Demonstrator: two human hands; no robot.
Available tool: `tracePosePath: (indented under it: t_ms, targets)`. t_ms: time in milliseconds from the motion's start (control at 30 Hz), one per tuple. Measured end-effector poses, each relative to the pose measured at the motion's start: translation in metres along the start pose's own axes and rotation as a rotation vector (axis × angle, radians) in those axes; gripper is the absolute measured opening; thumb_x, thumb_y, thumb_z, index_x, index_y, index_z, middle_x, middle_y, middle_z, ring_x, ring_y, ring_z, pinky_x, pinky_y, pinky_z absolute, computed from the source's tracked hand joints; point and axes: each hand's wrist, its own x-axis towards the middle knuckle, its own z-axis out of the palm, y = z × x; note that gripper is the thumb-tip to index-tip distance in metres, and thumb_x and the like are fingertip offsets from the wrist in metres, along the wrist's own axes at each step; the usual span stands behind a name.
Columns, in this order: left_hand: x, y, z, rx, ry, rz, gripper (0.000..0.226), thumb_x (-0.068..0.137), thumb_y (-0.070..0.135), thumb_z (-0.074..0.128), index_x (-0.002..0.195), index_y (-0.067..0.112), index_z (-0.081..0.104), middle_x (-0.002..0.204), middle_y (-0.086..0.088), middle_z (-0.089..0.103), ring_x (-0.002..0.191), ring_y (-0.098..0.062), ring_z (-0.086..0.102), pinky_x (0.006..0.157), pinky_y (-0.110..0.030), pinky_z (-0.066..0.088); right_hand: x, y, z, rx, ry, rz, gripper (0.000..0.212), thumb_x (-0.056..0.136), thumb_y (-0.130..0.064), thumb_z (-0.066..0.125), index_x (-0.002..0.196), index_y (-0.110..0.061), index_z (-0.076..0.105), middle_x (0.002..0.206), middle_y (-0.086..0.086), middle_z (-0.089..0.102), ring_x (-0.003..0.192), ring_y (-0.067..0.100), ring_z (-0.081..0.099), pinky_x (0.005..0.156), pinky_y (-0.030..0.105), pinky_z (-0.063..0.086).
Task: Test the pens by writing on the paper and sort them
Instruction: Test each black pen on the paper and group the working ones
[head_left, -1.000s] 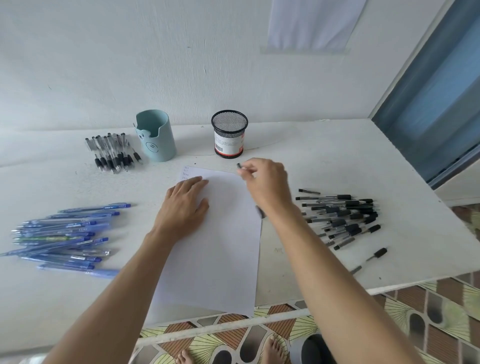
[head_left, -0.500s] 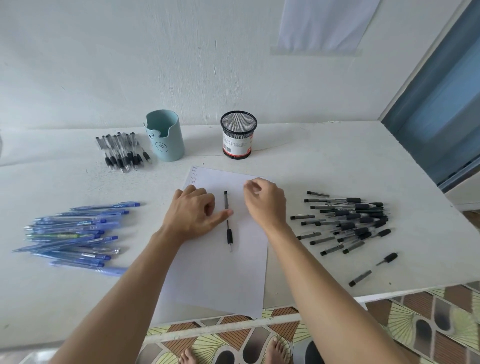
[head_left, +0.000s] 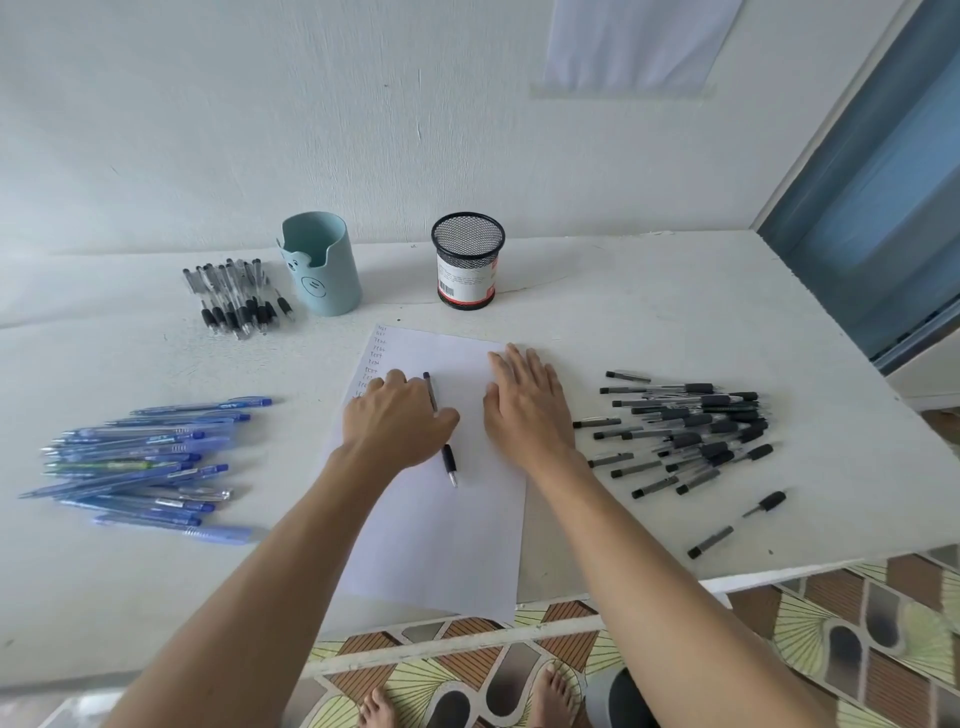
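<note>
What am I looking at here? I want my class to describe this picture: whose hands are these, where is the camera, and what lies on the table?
No machine here: a person works with bare hands. The one camera sits on their head, looking forward and down, so the arms enter from below. On the white table lies a sheet of paper with short words written down its left edge. The right hand lies flat and open on the paper. The left hand rests over a black pen on the paper; whether it grips it is unclear. Blue pens are heaped at left, black pens at right, and a row of black pens lies at the back beside a light-blue cup and a black mesh cup.
</note>
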Motion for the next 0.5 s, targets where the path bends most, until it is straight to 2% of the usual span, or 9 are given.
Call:
tracePosePath:
  t_ms: [133, 200, 267, 300, 367, 433, 467, 500]
  targets:
    - [-0.002, -0.001, -0.005, -0.197, 0.1, -0.088, 0.025, 0.09, 0.034, 0.05, 0.082, 0.013, 0.06, 0.083, -0.002, 0.058, 0.088, -0.03, 0.056, 0.069, -0.034, 0.04, -0.001, 0.0, 0.0, -0.001, -0.001, 0.003, 0.052, 0.105, -0.027, 0.029, 0.155, -0.018, 0.025, 0.166, 0.005, 0.015, 0.154, 0.025, 0.006, 0.124, 0.04, 0.002]
    - [-0.001, -0.007, -0.012, -0.557, 0.143, -0.123, 0.021, 0.095, 0.028, 0.05, 0.086, 0.011, 0.058, 0.075, -0.002, 0.067, 0.084, -0.03, 0.062, 0.072, -0.035, 0.046, -0.002, -0.001, 0.001, -0.017, -0.009, 0.005, 0.054, 0.104, -0.03, 0.029, 0.156, -0.017, 0.023, 0.167, 0.006, 0.014, 0.154, 0.025, 0.005, 0.124, 0.041, 0.001]
    - [-0.002, -0.012, -0.019, -1.089, 0.139, -0.125, 0.015, 0.103, 0.02, 0.043, 0.096, 0.009, 0.05, 0.075, -0.005, 0.071, 0.078, -0.03, 0.071, 0.079, -0.041, 0.057, -0.002, -0.001, 0.001, -0.023, -0.04, 0.009, 0.058, 0.103, -0.036, 0.031, 0.157, -0.017, 0.019, 0.167, 0.006, 0.009, 0.154, 0.026, 0.001, 0.124, 0.042, -0.001]
    - [-0.002, -0.015, -0.02, -1.304, 0.135, -0.121, 0.011, 0.106, 0.016, 0.038, 0.101, 0.009, 0.045, 0.077, -0.008, 0.068, 0.073, -0.031, 0.072, 0.076, -0.043, 0.059, -0.002, -0.002, -0.001, -0.02, -0.066, 0.016, 0.062, 0.103, -0.04, 0.03, 0.158, -0.017, 0.017, 0.168, 0.006, 0.006, 0.154, 0.025, -0.002, 0.124, 0.042, -0.003]
    - [-0.002, -0.017, -0.024, -1.535, 0.101, -0.131, 0.011, 0.105, 0.008, 0.035, 0.111, 0.01, 0.044, 0.079, -0.006, 0.057, 0.065, -0.024, 0.066, 0.066, -0.034, 0.054, -0.002, -0.002, -0.004, -0.021, -0.116, 0.031, 0.068, 0.101, -0.049, 0.03, 0.159, -0.02, 0.011, 0.168, 0.002, -0.001, 0.154, 0.022, -0.009, 0.124, 0.041, -0.006]
    - [-0.002, -0.023, -0.025, -1.625, 0.047, -0.148, 0.011, 0.098, 0.019, 0.045, 0.106, 0.016, 0.051, 0.076, -0.001, 0.047, 0.06, -0.013, 0.05, 0.061, -0.027, 0.037, -0.002, -0.002, -0.006, -0.045, -0.143, 0.023, 0.073, 0.098, -0.055, 0.032, 0.16, -0.025, 0.007, 0.168, 0.001, -0.005, 0.153, 0.021, -0.014, 0.123, 0.042, -0.008]
    - [-0.003, -0.026, -0.028, -1.671, -0.011, -0.147, 0.019, 0.093, 0.036, 0.052, 0.097, 0.018, 0.055, 0.072, 0.002, 0.043, 0.058, -0.011, 0.043, 0.06, -0.028, 0.03, -0.002, -0.002, -0.007, -0.059, -0.149, 0.014, 0.075, 0.097, -0.056, 0.034, 0.16, -0.027, 0.005, 0.168, 0.001, -0.006, 0.153, 0.021, -0.014, 0.123, 0.043, -0.008]
    - [-0.004, -0.029, -0.031, -1.725, -0.067, -0.128, 0.038, 0.086, 0.057, 0.053, 0.085, 0.019, 0.056, 0.069, 0.004, 0.039, 0.058, -0.012, 0.038, 0.061, -0.03, 0.027, -0.002, -0.001, -0.007, -0.071, -0.153, 0.005, 0.075, 0.096, -0.057, 0.035, 0.159, -0.029, 0.005, 0.168, 0.001, -0.007, 0.153, 0.021, -0.015, 0.123, 0.044, -0.008]
